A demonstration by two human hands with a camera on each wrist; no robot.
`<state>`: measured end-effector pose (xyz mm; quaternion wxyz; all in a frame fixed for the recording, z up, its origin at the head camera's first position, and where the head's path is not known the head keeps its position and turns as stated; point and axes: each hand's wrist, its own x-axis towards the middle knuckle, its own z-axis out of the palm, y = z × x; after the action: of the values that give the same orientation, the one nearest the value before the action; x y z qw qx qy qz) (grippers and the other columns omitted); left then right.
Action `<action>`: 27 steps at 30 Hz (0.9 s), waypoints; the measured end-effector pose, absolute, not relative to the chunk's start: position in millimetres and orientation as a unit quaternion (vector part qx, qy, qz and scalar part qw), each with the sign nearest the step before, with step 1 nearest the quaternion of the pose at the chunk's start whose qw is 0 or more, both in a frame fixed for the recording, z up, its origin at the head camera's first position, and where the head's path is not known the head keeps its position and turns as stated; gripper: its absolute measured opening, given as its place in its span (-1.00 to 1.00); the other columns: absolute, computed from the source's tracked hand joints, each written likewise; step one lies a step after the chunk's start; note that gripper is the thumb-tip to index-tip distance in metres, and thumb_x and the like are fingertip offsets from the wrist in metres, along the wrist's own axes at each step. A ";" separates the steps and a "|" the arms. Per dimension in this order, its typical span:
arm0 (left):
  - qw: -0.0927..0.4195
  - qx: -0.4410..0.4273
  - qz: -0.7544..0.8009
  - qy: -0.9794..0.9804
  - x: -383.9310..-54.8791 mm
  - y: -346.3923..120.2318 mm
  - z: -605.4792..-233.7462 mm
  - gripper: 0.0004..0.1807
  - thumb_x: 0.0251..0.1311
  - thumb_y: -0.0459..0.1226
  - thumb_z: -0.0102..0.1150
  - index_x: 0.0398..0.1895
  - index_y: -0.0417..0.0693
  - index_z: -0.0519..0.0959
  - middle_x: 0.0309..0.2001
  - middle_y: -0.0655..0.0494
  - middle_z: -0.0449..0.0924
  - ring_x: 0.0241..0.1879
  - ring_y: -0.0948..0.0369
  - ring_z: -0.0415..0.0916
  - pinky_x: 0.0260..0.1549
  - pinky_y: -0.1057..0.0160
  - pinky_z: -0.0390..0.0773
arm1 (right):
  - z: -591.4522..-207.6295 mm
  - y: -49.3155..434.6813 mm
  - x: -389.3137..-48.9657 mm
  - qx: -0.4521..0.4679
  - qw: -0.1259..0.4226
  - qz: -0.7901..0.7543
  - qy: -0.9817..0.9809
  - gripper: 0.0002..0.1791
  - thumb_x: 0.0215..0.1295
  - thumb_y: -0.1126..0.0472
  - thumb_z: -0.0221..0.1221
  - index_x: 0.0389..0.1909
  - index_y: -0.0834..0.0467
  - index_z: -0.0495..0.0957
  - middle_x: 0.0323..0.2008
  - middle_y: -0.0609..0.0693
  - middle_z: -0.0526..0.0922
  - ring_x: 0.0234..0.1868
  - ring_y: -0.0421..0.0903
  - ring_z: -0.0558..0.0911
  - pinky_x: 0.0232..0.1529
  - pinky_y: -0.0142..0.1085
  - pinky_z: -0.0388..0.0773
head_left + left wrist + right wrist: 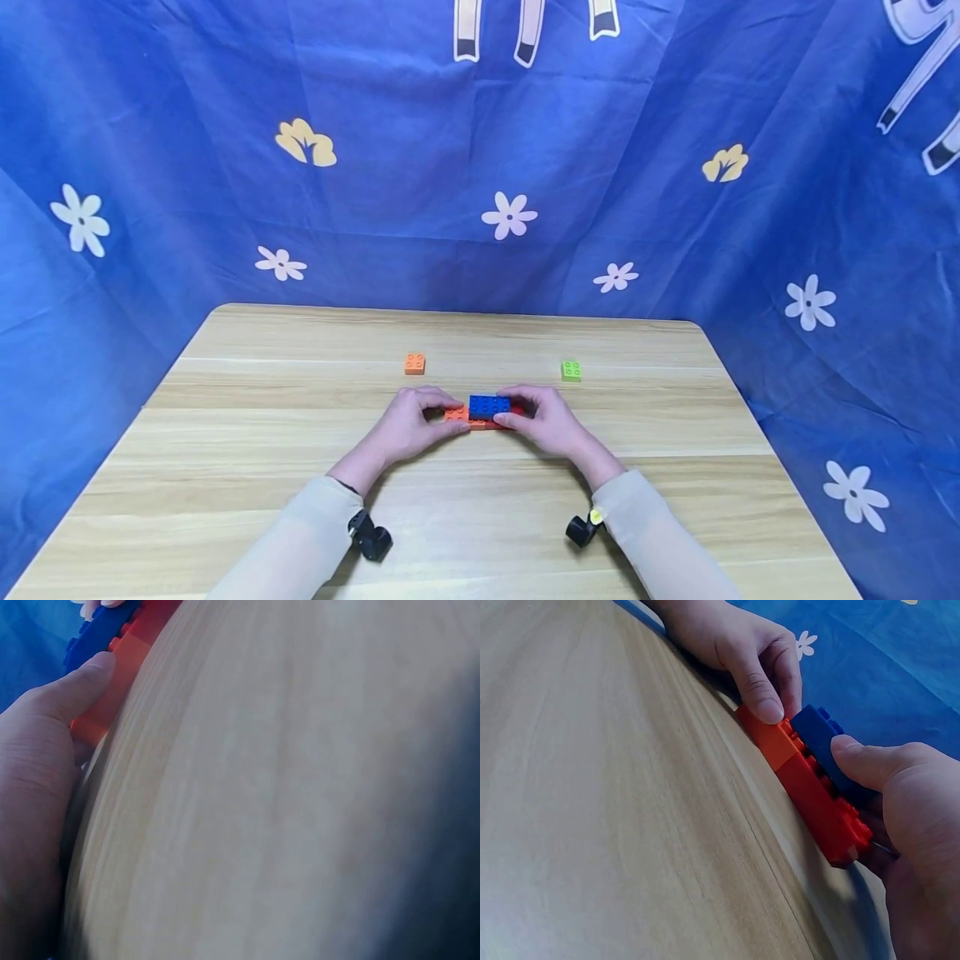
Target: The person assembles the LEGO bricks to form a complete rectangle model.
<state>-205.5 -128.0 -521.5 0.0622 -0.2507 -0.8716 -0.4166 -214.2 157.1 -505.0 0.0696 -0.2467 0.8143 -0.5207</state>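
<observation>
A blue brick (489,406) with several studs lies across the join of an orange brick (456,414) and a red brick (817,814), which stand end to end on the table. My right hand (551,422) pinches the blue brick between thumb and fingers. In the right wrist view, red studs (847,815) show along the blue brick's underside. My left hand (411,427) grips the outer end of the orange brick, its thumb on the near side in the left wrist view. The fingers behind the bricks are partly hidden.
A small orange brick (415,364) lies farther back on the wooden table (285,375), to the left. Toward the back right is a small lime green brick (571,372). A blue patterned cloth (405,200) hangs behind and beside the table.
</observation>
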 end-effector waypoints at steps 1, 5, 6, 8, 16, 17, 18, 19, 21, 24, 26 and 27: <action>0.063 -0.251 -0.417 -0.871 -205.4 -128.1 -521.6 -0.59 0.14 0.10 0.59 -0.05 0.12 0.83 -0.12 0.33 0.77 -0.05 0.30 0.69 0.07 0.12 0.64 | -505.3 156.9 -214.0 -0.248 0.070 -0.522 0.813 -0.60 0.37 0.17 0.46 0.18 0.14 0.72 0.10 -0.01 0.75 0.05 -0.09 0.72 0.10 -0.17 0.66; 0.065 -0.252 -0.418 -0.870 -205.2 -128.3 -521.9 -0.60 0.14 0.08 0.60 -0.05 0.11 0.84 -0.12 0.33 0.77 -0.05 0.30 0.69 0.05 0.14 0.65 | -506.1 156.5 -213.4 -0.249 0.068 -0.520 0.814 -0.60 0.37 0.16 0.45 0.19 0.13 0.72 0.11 -0.02 0.75 0.07 -0.10 0.71 0.12 -0.17 0.66; 0.066 -0.252 -0.417 -0.871 -205.1 -128.4 -521.8 -0.60 0.14 0.07 0.60 -0.05 0.10 0.84 -0.12 0.32 0.77 -0.05 0.30 0.69 0.05 0.13 0.65 | -506.1 156.3 -213.2 -0.250 0.066 -0.518 0.815 -0.60 0.37 0.16 0.45 0.19 0.13 0.72 0.12 -0.02 0.75 0.08 -0.10 0.71 0.13 -0.16 0.65; 0.065 -0.250 -0.417 -0.872 -204.8 -128.4 -521.6 -0.61 0.13 0.06 0.62 -0.06 0.10 0.84 -0.12 0.33 0.77 -0.05 0.30 0.68 0.05 0.14 0.64 | -505.7 156.0 -212.7 -0.255 0.066 -0.515 0.816 -0.60 0.37 0.15 0.45 0.19 0.14 0.72 0.12 -0.01 0.74 0.09 -0.09 0.70 0.15 -0.14 0.64; 0.078 -0.252 -0.418 -0.869 -204.9 -126.9 -520.7 -0.61 0.09 0.02 0.65 -0.09 0.07 0.84 -0.15 0.30 0.78 -0.08 0.28 0.69 0.00 0.12 0.66 | -504.8 156.9 -211.8 -0.272 0.060 -0.494 0.823 -0.58 0.37 0.13 0.45 0.21 0.13 0.71 0.16 0.02 0.73 0.12 -0.08 0.69 0.17 -0.15 0.64; 0.079 -0.253 -0.418 -0.869 -205.1 -127.0 -520.9 -0.61 0.08 0.02 0.66 -0.09 0.06 0.85 -0.15 0.30 0.78 -0.08 0.28 0.69 -0.01 0.12 0.66 | -504.8 157.2 -212.0 -0.275 0.059 -0.491 0.825 -0.58 0.38 0.13 0.45 0.21 0.13 0.71 0.16 0.02 0.73 0.12 -0.08 0.69 0.17 -0.16 0.64; 0.079 -0.254 -0.418 -0.869 -205.2 -127.1 -521.0 -0.61 0.08 0.01 0.66 -0.09 0.06 0.85 -0.15 0.30 0.78 -0.08 0.28 0.69 -0.01 0.12 0.66 | -504.7 157.5 -212.3 -0.278 0.059 -0.487 0.826 -0.58 0.38 0.13 0.45 0.21 0.13 0.71 0.17 0.01 0.72 0.12 -0.09 0.69 0.17 -0.17 0.63; 0.077 -0.253 -0.418 -0.869 -205.1 -127.3 -521.1 -0.61 0.08 0.02 0.66 -0.08 0.06 0.85 -0.15 0.30 0.78 -0.08 0.28 0.69 0.00 0.13 0.66 | -504.6 157.7 -212.6 -0.280 0.060 -0.482 0.828 -0.58 0.38 0.13 0.45 0.22 0.12 0.71 0.17 0.00 0.73 0.12 -0.10 0.69 0.17 -0.18 0.63; 0.074 -0.252 -0.417 -0.870 -205.1 -127.6 -520.9 -0.60 0.08 0.02 0.66 -0.07 0.07 0.85 -0.14 0.30 0.78 -0.07 0.28 0.69 0.00 0.13 0.66 | -503.8 158.1 -212.9 -0.284 0.060 -0.474 0.831 -0.58 0.40 0.11 0.44 0.22 0.12 0.71 0.17 0.00 0.73 0.13 -0.10 0.69 0.18 -0.17 0.63; 0.073 -0.255 -0.416 -0.870 -204.8 -128.3 -521.0 -0.58 0.08 0.03 0.65 -0.05 0.06 0.84 -0.13 0.29 0.78 -0.05 0.26 0.70 0.02 0.11 0.66 | -502.2 158.5 -213.6 -0.285 0.060 -0.454 0.842 -0.57 0.42 0.05 0.42 0.23 0.09 0.71 0.16 -0.03 0.73 0.14 -0.13 0.68 0.20 -0.16 0.61; 0.075 -0.258 -0.416 -0.869 -204.6 -128.6 -521.1 -0.58 0.09 0.03 0.65 -0.04 0.05 0.84 -0.12 0.27 0.78 -0.05 0.24 0.70 0.03 0.09 0.66 | -500.7 158.8 -214.1 -0.285 0.058 -0.440 0.850 -0.56 0.42 0.01 0.41 0.23 0.08 0.71 0.15 -0.05 0.74 0.15 -0.14 0.67 0.23 -0.15 0.59; 0.076 -0.260 -0.416 -0.868 -204.5 -128.7 -521.1 -0.58 0.10 0.03 0.65 -0.04 0.05 0.84 -0.12 0.27 0.78 -0.05 0.24 0.70 0.03 0.08 0.66 | -499.9 158.9 -214.4 -0.284 0.058 -0.433 0.854 -0.56 0.42 0.00 0.41 0.23 0.06 0.71 0.15 -0.07 0.74 0.16 -0.15 0.67 0.24 -0.15 0.58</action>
<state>-204.5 -128.7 -521.1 0.0757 -0.2599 -0.8683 -0.4157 -214.4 158.9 -499.9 0.0578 -0.2842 0.8536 -0.4327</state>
